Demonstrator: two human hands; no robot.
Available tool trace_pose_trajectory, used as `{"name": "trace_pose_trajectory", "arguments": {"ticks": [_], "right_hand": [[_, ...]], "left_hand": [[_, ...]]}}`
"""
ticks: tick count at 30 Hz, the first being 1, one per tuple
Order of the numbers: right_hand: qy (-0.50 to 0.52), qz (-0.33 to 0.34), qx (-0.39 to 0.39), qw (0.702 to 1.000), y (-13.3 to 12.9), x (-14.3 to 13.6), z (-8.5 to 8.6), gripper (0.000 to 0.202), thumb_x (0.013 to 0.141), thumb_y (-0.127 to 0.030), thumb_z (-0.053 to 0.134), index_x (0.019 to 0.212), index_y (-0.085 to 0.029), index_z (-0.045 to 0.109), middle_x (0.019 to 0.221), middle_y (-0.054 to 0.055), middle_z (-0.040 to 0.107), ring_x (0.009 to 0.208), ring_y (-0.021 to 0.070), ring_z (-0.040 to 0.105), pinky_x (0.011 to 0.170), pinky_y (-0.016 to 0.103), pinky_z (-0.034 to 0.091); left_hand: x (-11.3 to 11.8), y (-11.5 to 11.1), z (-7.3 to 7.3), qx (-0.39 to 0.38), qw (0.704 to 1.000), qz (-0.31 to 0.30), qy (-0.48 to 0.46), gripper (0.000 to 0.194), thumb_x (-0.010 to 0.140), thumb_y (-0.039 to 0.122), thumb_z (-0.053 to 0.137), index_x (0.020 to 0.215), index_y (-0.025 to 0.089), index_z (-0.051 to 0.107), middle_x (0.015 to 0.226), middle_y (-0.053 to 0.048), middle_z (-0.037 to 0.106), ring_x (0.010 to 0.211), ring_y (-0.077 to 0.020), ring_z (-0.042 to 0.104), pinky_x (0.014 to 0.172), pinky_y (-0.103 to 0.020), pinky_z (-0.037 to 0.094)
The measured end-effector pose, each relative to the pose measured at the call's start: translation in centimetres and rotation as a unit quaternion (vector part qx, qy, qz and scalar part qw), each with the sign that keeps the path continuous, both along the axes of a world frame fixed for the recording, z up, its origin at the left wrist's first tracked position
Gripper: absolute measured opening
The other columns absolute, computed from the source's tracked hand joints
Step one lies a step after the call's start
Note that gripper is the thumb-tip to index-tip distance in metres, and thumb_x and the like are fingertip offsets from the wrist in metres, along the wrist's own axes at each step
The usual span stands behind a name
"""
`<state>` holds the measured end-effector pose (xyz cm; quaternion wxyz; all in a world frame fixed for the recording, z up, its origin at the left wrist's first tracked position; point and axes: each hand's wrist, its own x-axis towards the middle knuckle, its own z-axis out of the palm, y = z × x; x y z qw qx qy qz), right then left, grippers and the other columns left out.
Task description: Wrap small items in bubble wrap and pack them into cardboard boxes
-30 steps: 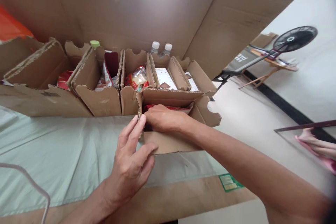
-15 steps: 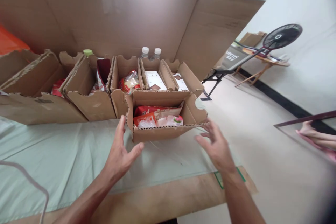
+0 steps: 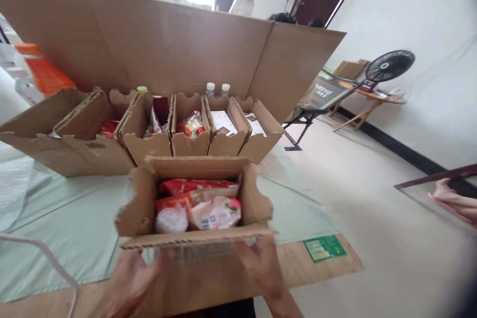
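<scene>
At the far left an orange-capped plastic bottle (image 3: pixel 39 70) stands behind a row of open brown corrugated cardboard trays (image 3: pixel 149 131) set side by side on the pale green cloth-covered table (image 3: pixel 70 218). The trays hold packets, and two clear water bottles with white caps (image 3: pixel 216 89) rise behind them against a tall brown cardboard screen (image 3: pixel 167 44).

Nearer the camera, the person's left hand (image 3: pixel 128 285) is blurred but sits under the lower left corner of a small open brown cardboard box filled with red and pink snack packets (image 3: pixel 194 198). The box is lifted off the cloth, tilted toward the viewer, in front of the row. The right hand (image 3: pixel 261 266) grips the box's near wall at the lower right, fingers spread up against the cardboard. The hands are apart, one at each near corner, both clamped on the box.

The likeliest trouble is the load: the box tips forward, so the loose packets could slide over the low near wall. The grip is only at the near edge, so the far end may sag or the soft cardboard may fold. The grey cable (image 3: pixel 55 268) looping at the left could snag an arm.

Further right, a green label (image 3: pixel 324 248) lies on the brown table edge, and a black standing fan (image 3: pixel 389 67) is well apart by the wall.
</scene>
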<state>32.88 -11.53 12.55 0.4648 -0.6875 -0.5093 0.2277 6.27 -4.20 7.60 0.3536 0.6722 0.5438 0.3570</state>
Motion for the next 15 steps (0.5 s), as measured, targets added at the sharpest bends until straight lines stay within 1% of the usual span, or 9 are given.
{"name": "trace_pose_trajectory", "arguments": {"ticks": [2, 3, 5, 7, 8, 10, 11, 13, 15], "right_hand": [[0.016, 0.03, 0.019, 0.999, 3.1, -1.8, 2.1, 0.04, 0.084, -0.051, 0.071, 0.113, -0.024, 0.072, 0.097, 0.009, 0.078, 0.105, 0.034, 0.071, 0.091, 0.046, 0.06], [0.028, 0.035, 0.035, 0.998, 4.7, -2.1, 3.2, 0.043, 0.082, -0.051, 0.072, 0.114, -0.023, 0.071, 0.103, 0.009, 0.078, 0.107, 0.0331, 0.071, 0.094, 0.046, 0.058], [0.042, 0.023, 0.088, 0.995, 6.5, -1.4, 4.5, 0.042, 0.08, -0.051, 0.074, 0.109, -0.021, 0.07, 0.109, 0.01, 0.077, 0.109, 0.0318, 0.07, 0.099, 0.048, 0.056], [0.038, -0.01, 0.131, 0.991, 5.8, 0.4, 4.4, 0.035, 0.08, -0.05, 0.075, 0.101, -0.021, 0.071, 0.104, 0.01, 0.078, 0.105, 0.0317, 0.07, 0.101, 0.05, 0.054], [0.032, -0.033, 0.14, 0.989, 4.7, 1.3, 3.9, 0.031, 0.08, -0.049, 0.075, 0.097, -0.023, 0.072, 0.098, 0.009, 0.078, 0.101, 0.0321, 0.071, 0.1, 0.052, 0.054], [0.047, -0.083, 0.147, 0.985, 1.6, 2.4, 2.2, 0.027, 0.081, -0.05, 0.075, 0.093, -0.026, 0.073, 0.088, 0.007, 0.077, 0.093, 0.0334, 0.072, 0.093, 0.053, 0.057], [0.049, -0.103, 0.134, 0.984, 0.3, 2.3, 1.4, 0.024, 0.081, -0.051, 0.074, 0.086, -0.028, 0.072, 0.082, 0.007, 0.075, 0.085, 0.0336, 0.072, 0.086, 0.053, 0.06], [0.042, -0.083, 0.067, 0.993, -0.8, 0.8, 0.2, 0.022, 0.083, -0.051, 0.073, 0.082, -0.028, 0.072, 0.082, 0.008, 0.075, 0.084, 0.0338, 0.072, 0.085, 0.052, 0.06], [0.047, -0.018, 0.031, 0.998, 0.5, -2.0, 0.0, 0.027, 0.083, -0.051, 0.073, 0.094, -0.026, 0.074, 0.096, 0.01, 0.078, 0.096, 0.034, 0.072, 0.095, 0.052, 0.058]], "left_hand": [[-1.6, 1.9, 2.9, 0.028, 0.998, 0.054, 0.015, 0.05, 0.078, 0.064, 0.072, 0.101, 0.02, 0.069, 0.089, -0.007, 0.074, 0.088, -0.034, 0.071, 0.078, -0.047, 0.061], [-1.4, 3.0, 4.5, 0.05, 0.997, 0.058, -0.002, 0.053, 0.075, 0.066, 0.074, 0.099, 0.019, 0.068, 0.087, -0.007, 0.073, 0.085, -0.0324, 0.071, 0.078, -0.047, 0.062], [0.6, 4.7, 7.1, 0.101, 0.99, 0.067, -0.066, 0.063, 0.072, 0.069, 0.075, 0.107, 0.018, 0.064, 0.097, -0.008, 0.072, 0.092, -0.0316, 0.071, 0.085, -0.049, 0.061], [3.4, 4.9, 8.0, 0.141, 0.982, 0.01, -0.126, 0.07, 0.075, 0.065, 0.076, 0.122, 0.017, 0.059, 0.111, -0.012, 0.071, 0.104, -0.0316, 0.07, 0.093, -0.049, 0.059], [4.5, 4.4, 7.7, 0.153, 0.979, -0.029, -0.128, 0.069, 0.079, 0.06, 0.075, 0.13, 0.017, 0.056, 0.116, -0.013, 0.07, 0.112, -0.0314, 0.068, 0.1, -0.049, 0.056], [5.3, 2.5, 6.1, 0.166, 0.976, -0.089, -0.106, 0.073, 0.083, 0.054, 0.075, 0.141, 0.018, 0.051, 0.125, -0.015, 0.068, 0.123, -0.0328, 0.064, 0.109, -0.051, 0.051], [5.0, 1.5, 5.0, 0.159, 0.978, -0.089, -0.099, 0.074, 0.084, 0.054, 0.074, 0.144, 0.018, 0.049, 0.129, -0.016, 0.066, 0.128, -0.0341, 0.061, 0.112, -0.053, 0.049], [2.8, 0.2, 3.1, 0.112, 0.988, -0.06, -0.086, 0.072, 0.084, 0.056, 0.072, 0.143, 0.02, 0.051, 0.129, -0.016, 0.067, 0.13, -0.0365, 0.06, 0.11, -0.055, 0.05], [-0.3, 0.1, 2.4, 0.044, 0.997, 0.0, -0.069, 0.066, 0.08, 0.061, 0.074, 0.128, 0.019, 0.06, 0.118, -0.016, 0.071, 0.118, -0.0388, 0.066, 0.102, -0.058, 0.054]]}}
